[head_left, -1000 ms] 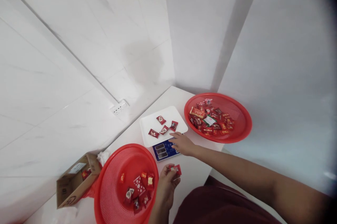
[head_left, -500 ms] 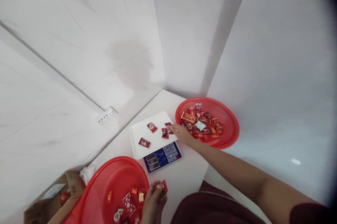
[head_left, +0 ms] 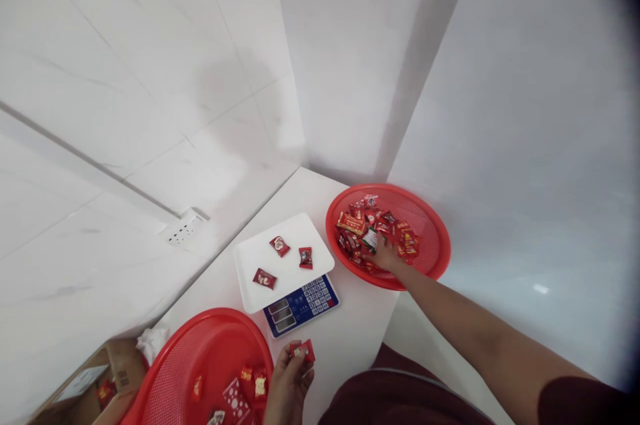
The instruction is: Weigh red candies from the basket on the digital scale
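Between the thumb and fingers of my left hand [head_left: 291,375] is a red-wrapped candy [head_left: 303,350], held low in front of the scale. My right hand [head_left: 385,255] reaches into the right red basket [head_left: 434,238], among many wrapped candies. Its fingers are close to a green-and-white packet [head_left: 370,238]; their tips are partly hidden, so I cannot tell whether they grip anything. A digital scale [head_left: 303,305] with a white tray [head_left: 285,278] stands between the two baskets. Three candies lie apart on the tray, including a dark red one [head_left: 265,278].
At the lower left, another red basket [head_left: 173,372] holds several candies. A cardboard box [head_left: 117,368] and crumpled white material [head_left: 151,343] are beside it. The white table [head_left: 320,192] meets walls behind, with a power socket [head_left: 183,228] at left.
My right hand has moved from the scale tray rightward into the right basket. The candy at its fingers no longer shows on the tray. My left hand keeps its candy.
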Motion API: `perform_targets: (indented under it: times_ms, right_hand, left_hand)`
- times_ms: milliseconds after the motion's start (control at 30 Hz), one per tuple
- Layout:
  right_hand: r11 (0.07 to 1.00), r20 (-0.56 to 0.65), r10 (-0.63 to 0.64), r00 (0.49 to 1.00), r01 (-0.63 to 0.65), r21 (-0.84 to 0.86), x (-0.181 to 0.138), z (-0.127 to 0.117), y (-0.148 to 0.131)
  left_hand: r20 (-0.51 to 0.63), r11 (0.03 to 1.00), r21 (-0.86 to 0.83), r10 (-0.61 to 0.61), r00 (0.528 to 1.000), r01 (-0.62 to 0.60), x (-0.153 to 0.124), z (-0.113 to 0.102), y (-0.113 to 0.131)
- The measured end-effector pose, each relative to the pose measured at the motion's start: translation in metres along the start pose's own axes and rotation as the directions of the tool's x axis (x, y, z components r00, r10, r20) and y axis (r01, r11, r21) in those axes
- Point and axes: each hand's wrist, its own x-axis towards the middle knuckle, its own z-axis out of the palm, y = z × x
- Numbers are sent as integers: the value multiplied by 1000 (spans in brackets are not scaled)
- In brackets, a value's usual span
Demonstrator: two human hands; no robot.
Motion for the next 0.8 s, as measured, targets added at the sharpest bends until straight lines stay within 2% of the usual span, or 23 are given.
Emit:
perform_targets:
  times_ms: [67,133,200,267,467,800]
  right_hand:
    - [996,-78,-21,997,14,-91,0,5,-5]
    - [965,-136,-193,972,163,-203,2,7,-11]
    - [893,-84,-374,923,334,-303,5,7,-18]
    - [835,-5,-466,885,438,-333,6,9,-25]
    - [843,-43,-470,882,434,-317,6,17,-42]
    - [918,-44,-390,920,385,-91,39,-6,-53]
  left_hand:
    - [-43,1000,1,3,999,-3,3,-1,-4]
    - [-79,1000,-1,2,997,-3,6,-2,-8]
    - [-92,1000,-1,0,996,0,7,-2,-9]
    - [-92,1000,0,4,996,-4,8,1,-9]
    - [-56,1000,11,29,998,-29,7,12,-6]
    - [-89,1000,8,19,996,-18,6,7,-8]
